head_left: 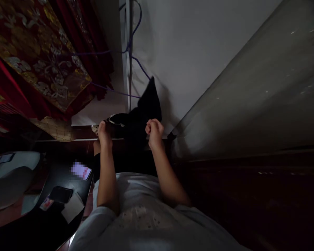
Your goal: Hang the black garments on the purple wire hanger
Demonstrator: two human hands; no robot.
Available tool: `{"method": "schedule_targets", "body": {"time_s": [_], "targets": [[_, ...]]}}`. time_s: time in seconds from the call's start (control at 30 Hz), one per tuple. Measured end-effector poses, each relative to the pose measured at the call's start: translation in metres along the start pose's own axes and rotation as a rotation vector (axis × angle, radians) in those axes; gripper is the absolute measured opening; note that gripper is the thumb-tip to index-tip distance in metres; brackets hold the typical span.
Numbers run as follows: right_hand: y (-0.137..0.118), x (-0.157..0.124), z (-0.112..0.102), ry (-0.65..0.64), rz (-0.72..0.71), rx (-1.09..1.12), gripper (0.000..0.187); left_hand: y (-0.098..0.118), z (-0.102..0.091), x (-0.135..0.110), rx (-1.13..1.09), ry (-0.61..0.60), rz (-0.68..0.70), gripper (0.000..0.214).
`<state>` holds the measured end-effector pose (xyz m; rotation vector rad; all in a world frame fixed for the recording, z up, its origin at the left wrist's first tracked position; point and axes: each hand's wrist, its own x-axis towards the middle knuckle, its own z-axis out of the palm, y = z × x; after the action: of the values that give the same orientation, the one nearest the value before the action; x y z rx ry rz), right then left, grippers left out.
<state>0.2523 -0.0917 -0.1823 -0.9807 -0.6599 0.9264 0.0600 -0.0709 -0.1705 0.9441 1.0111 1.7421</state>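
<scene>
Nearest the lens: wearer's pale shirt, print across the front. Both forearms reach forward from it, well apart.

Left hand: fingers curled inward, just beside the near left part of a black cloth. Cannot tell whether it pinches the fabric. Right hand: also curled, thumb side up, at the cloth's right edge; its grip on the fabric cannot be made out either.

Black cloth lies ahead of the body, mostly between the hands, its far end rising to a point. Purple cords run to it, one to that tip, another to its left edge; they meet near a pale upright bar. White wall behind.

Far left: red patterned fabric, gold and silver motifs. Lower left, a dark table bearing a lit phone, a dark phone and white paper. Light poor.
</scene>
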Motion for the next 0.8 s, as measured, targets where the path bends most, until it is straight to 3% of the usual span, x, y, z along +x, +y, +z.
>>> {"method": "schedule_targets", "body": {"time_s": [0.1, 0.17, 0.23, 0.3, 0.37, 0.43, 0.5, 0.6, 0.7, 0.8], "targets": [[-0.002, 0.005, -0.015, -0.120, -0.032, -0.207, 0.026, 0.011, 0.026, -0.008, -0.119, -0.004, 0.017, 0.026], [-0.004, 0.001, -0.017, -0.350, -0.079, -0.331, 0.027, 0.020, 0.044, -0.020, -0.081, -0.089, 0.061, 0.029], [-0.006, -0.007, -0.014, -0.562, -0.112, -0.351, 0.046, 0.028, 0.060, -0.036, 0.056, -0.203, 0.143, 0.030], [-0.007, -0.013, -0.007, -0.610, -0.140, -0.326, 0.046, 0.035, 0.070, -0.051, 0.229, -0.323, 0.254, 0.029], [-0.010, -0.011, 0.002, -0.537, -0.200, -0.326, 0.031, 0.041, 0.073, -0.058, 0.356, -0.385, 0.356, 0.028], [-0.021, 0.000, 0.011, -0.517, -0.248, -0.336, 0.023, 0.048, 0.071, -0.055, 0.433, -0.386, 0.418, 0.026], [-0.039, 0.018, 0.021, -0.596, -0.270, -0.370, 0.019, 0.052, 0.063, -0.045, 0.467, -0.418, 0.418, 0.032], [-0.071, 0.051, 0.040, -0.710, -0.307, -0.440, 0.021, 0.051, 0.047, -0.024, 0.532, -0.652, 0.233, 0.047], [-0.086, 0.086, 0.060, -0.715, -0.402, -0.468, 0.016, 0.047, 0.027, -0.003, 0.776, -0.959, 0.015, 0.055], [-0.075, 0.115, 0.072, -0.660, -0.454, -0.476, 0.021, 0.049, 0.006, 0.013, 1.157, -1.071, 0.107, 0.045]]}}
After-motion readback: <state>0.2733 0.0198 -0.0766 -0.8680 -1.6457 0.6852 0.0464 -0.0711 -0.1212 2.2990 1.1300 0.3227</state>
